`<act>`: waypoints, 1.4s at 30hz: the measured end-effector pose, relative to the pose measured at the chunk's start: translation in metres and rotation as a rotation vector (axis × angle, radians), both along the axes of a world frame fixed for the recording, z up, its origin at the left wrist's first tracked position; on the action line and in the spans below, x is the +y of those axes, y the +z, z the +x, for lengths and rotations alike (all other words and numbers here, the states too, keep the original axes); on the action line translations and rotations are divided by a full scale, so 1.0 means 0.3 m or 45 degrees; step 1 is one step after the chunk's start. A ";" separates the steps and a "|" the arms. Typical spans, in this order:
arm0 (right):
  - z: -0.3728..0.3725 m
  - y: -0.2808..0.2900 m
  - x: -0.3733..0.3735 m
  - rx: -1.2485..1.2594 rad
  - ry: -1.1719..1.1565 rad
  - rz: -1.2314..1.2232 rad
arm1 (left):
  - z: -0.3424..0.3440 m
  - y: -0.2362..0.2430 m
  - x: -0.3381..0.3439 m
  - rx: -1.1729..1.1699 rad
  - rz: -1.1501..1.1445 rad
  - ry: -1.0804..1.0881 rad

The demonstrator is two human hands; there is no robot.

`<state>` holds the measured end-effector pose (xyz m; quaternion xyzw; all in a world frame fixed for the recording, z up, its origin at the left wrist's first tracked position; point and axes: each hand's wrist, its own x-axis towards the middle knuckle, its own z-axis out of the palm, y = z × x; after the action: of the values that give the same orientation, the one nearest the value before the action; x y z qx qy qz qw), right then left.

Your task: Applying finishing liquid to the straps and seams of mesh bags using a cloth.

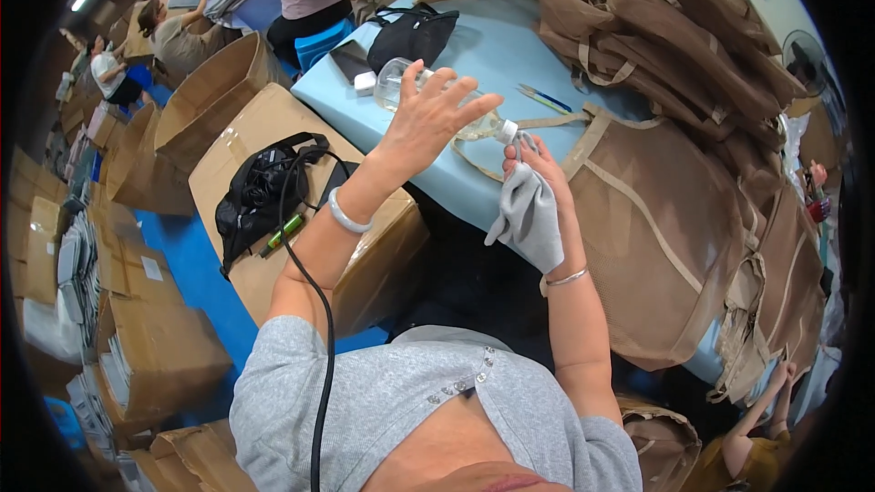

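And here, over the pale blue desk (pixel 492 50), a clear plastic bottle (pixel 389 85) is tilted lengthwise, its white cap (pixel 507 132) angled down toward the right hand (pixel 540 162). Across the bottle's middle the left hand (pixel 421 123) is laid, its grip spread wide, fingers fanned apart — whether the bottle's weight is taken by the palm or borne elsewhere cannot be told from this side. At the bottle's cap end, the right hand's grip is drawn in tight: a limp grey cloth (pixel 531 219) is pinched by its upper end, so the rest is left to hang freely below the cap. A narrow grey strip of it is held right up by the cap, seemingly so that both can be managed at close quarters.

Beyond the bottle's base, a black bag (pixel 415 36) is set down, with a small white case (pixel 365 84) just beside the base, presumably parked out of the hands' way. Pens (pixel 545 102) are left lying to the right of the bottle, within easy reach. Farther right of it, brown mesh bags (pixel 638 246) are spread and heaped — while left of the bottle a black pouch (pixel 260 191) is rested on a carton (pixel 232 141).
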<state>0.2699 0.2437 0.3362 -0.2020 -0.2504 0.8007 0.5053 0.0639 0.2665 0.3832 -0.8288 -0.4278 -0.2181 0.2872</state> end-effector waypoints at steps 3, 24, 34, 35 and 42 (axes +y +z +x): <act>-0.004 0.031 -0.029 0.113 0.002 -0.043 | -0.004 -0.017 0.004 -0.004 0.014 0.021; 0.028 0.123 -0.049 -0.232 -0.089 0.023 | -0.722 -0.186 0.304 -1.508 0.327 0.173; 0.080 0.169 0.053 -0.634 -0.331 0.011 | -1.239 -0.496 0.194 -1.519 0.489 0.826; 0.095 0.164 0.066 -0.655 -0.313 0.022 | -1.211 -0.490 0.198 -1.638 0.326 0.885; 0.148 0.061 0.177 -0.756 -0.143 0.259 | -1.129 -0.406 0.132 -1.522 0.099 1.334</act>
<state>0.3142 0.2968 0.3545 -0.3888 -0.4542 0.6484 0.4712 -0.2747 0.3062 0.2614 -0.2518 -0.8356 -0.4773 0.1028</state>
